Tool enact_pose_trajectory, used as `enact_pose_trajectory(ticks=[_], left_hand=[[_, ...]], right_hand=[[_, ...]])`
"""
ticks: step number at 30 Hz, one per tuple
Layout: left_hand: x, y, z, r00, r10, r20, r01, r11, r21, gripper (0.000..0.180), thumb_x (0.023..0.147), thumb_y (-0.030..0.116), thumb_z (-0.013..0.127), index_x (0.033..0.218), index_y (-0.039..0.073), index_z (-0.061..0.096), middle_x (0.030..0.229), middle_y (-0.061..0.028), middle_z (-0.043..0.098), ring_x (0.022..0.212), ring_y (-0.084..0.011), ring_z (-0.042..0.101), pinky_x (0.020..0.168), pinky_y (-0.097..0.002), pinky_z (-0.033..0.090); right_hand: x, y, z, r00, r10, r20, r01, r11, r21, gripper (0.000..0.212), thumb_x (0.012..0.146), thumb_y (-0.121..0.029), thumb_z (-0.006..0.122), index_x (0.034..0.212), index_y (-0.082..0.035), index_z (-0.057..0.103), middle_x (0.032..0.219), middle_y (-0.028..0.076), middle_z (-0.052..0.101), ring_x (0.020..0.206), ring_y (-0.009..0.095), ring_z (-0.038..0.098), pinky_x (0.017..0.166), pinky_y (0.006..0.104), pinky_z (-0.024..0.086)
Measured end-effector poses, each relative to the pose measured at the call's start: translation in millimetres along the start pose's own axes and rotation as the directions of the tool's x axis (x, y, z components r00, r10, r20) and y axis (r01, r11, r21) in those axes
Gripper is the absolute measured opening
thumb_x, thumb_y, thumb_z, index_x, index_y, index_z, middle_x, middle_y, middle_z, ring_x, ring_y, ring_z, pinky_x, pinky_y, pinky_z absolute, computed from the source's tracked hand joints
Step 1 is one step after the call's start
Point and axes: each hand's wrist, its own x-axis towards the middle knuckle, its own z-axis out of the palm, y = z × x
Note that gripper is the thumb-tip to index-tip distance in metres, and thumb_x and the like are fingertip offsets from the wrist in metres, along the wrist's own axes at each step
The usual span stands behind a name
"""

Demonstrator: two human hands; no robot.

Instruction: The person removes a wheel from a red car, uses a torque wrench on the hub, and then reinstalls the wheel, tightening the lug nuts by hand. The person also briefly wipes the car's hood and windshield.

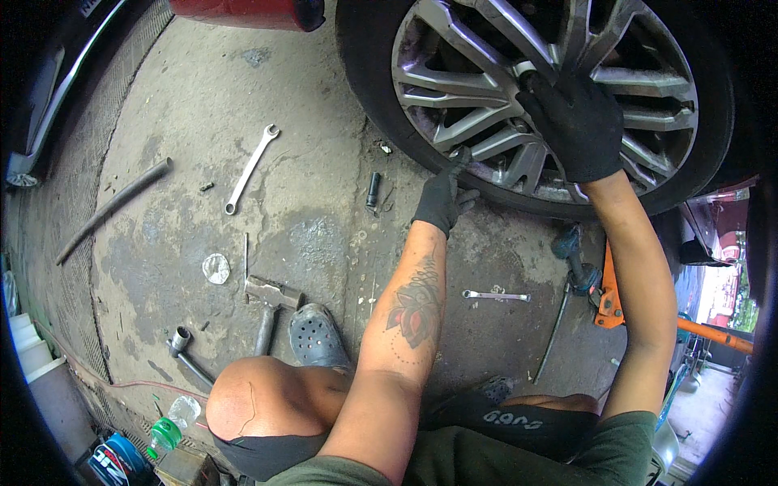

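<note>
A silver multi-spoke alloy wheel (478,130) with a black tire (369,101) fills the upper right. My right hand (577,130), in a black glove, lies over the hub with its fingers bent in among the spokes. Whatever they grip is hidden; a short silver piece (525,69) shows beside the fingertips. Lower on the left, my black-gloved left hand (442,201) reaches the rim's bottom edge. Its index finger is stretched to the rim and the other fingers are apart, with nothing visible in the palm.
On the stained concrete lie a combination wrench (251,170), a black flashlight-like cylinder (374,190), a double-ended wrench (496,296), a sledgehammer (274,293), a socket wrench (182,344) and a dark pipe (113,211). An orange jack (609,296) stands right of my arms.
</note>
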Motion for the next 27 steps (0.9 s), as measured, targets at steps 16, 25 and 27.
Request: enact_pose_trajectory(ticks=[16, 25, 27], left_hand=[[-3, 3, 1, 1.000, -0.005, -0.020, 0.005, 1.000, 0.003, 0.075, 0.075, 0.060, 0.070, 0.126, 0.010, 0.047, 0.117, -0.0121, 0.052, 0.093, -0.0262, 0.056, 0.075, -0.0347, 0.052], [11, -4, -26, 0.903, 0.361, 0.234, -0.415, 0.874, 0.253, 0.074, 0.078, 0.050, 0.071, 0.132, 0.007, 0.044, 0.122, -0.0128, 0.053, 0.098, -0.0259, 0.058, 0.081, -0.0386, 0.051], [18, -15, -34, 0.828, 0.443, 0.343, -0.542, 0.789, 0.290, 0.070, 0.080, 0.049, 0.069, 0.132, 0.008, 0.045, 0.122, -0.0134, 0.053, 0.100, -0.0267, 0.058, 0.082, -0.0395, 0.051]], right_hand=[[-3, -1, 9, 0.998, -0.022, -0.062, 0.021, 1.000, -0.013, 0.024, 0.078, -0.028, 0.072, 0.097, -0.014, 0.068, 0.084, 0.006, 0.066, 0.066, 0.022, 0.063, 0.054, 0.0338, 0.046], [3, -5, 0, 0.999, 0.007, -0.050, -0.008, 1.000, -0.009, 0.013, 0.079, -0.023, 0.064, 0.090, -0.018, 0.068, 0.074, 0.007, 0.064, 0.063, 0.027, 0.063, 0.053, 0.0375, 0.049], [12, -10, 1, 0.997, 0.067, -0.026, -0.066, 0.997, 0.041, 0.013, 0.077, -0.025, 0.067, 0.085, -0.015, 0.068, 0.070, 0.008, 0.062, 0.062, 0.028, 0.061, 0.052, 0.0380, 0.047]])
